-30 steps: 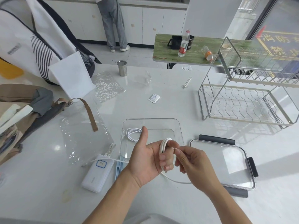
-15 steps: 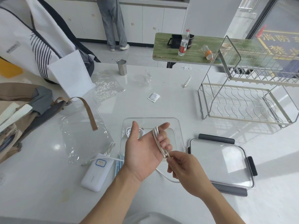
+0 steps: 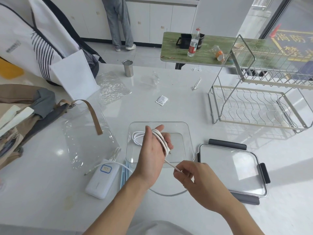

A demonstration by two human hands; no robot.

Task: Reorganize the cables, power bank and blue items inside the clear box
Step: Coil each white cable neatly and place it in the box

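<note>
Readable text is sparse from where I watch. The white rectangular power bank [image 3: 102, 181] on the table carries a small blue-bordered sticker [image 3: 106, 168] with handwriting that looks like "Y29", though I can't be sure. Large yellow Chinese characters [image 3: 291, 41] stand on the dark panel at upper right; I make out "消防". The small white sachet [image 3: 161, 100], red bottle label [image 3: 192, 46] and white bag's grey tag [image 3: 12, 47] bear print too small to read.

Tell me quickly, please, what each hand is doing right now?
Left hand: fingers straight, with the white cable wound around them.
Right hand: pinching the cable's free end.
</note>
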